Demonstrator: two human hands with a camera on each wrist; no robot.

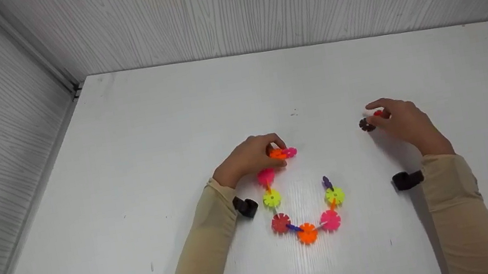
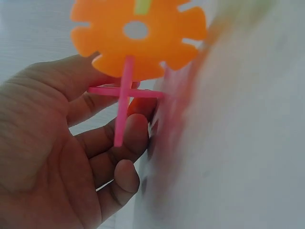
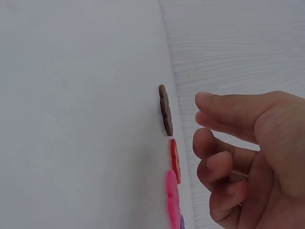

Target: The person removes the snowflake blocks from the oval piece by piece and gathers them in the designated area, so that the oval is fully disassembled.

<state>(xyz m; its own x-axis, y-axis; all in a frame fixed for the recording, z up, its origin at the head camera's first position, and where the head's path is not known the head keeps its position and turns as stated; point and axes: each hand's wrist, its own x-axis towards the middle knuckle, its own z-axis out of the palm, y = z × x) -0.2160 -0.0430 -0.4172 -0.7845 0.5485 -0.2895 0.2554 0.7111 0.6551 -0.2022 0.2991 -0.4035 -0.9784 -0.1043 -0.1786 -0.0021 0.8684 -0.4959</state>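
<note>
My left hand (image 1: 252, 158) is at the upper left end of a curved chain of interlocking flower-shaped plastic discs. Its thumb and fingers pinch an orange disc (image 1: 277, 154), beside which a pink disc (image 1: 290, 152) sticks out. In the left wrist view, a large orange disc (image 2: 109, 45) with pink discs (image 2: 123, 119) slotted crosswise partly covers the fingers. Away to the right, my right hand (image 1: 403, 123) hovers with bent fingers over a brown disc (image 1: 366, 125) and a red disc (image 1: 378, 113). The right wrist view has a gap between its fingertips and the brown disc (image 3: 165, 110).
The chain continues down through a yellow disc (image 1: 272, 198) and a dark red disc (image 1: 281, 223), then round to a purple disc (image 1: 327, 182). Loose red (image 3: 175, 161) and pink (image 3: 172, 198) discs lie below the right fingers. A panelled wall (image 1: 252, 6) stands behind the white table (image 1: 169, 105).
</note>
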